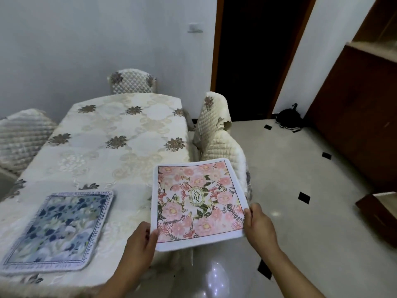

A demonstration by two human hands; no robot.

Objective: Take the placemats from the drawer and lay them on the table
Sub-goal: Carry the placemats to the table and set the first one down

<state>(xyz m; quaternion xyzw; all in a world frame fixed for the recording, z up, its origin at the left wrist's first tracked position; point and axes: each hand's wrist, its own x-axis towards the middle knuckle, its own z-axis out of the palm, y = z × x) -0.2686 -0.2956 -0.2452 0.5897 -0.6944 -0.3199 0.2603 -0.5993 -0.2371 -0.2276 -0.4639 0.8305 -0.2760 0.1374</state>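
Pink placemat: we pinch its near corners, left hand and right hand, fingers closed on it. Blue placemat: flat on table.

One placemat lies flat on the table, at its near left corner. A second placemat is held above the table's near right edge, left hand at its near left corner, right hand at its right. Chairs stand right of the table, one behind it
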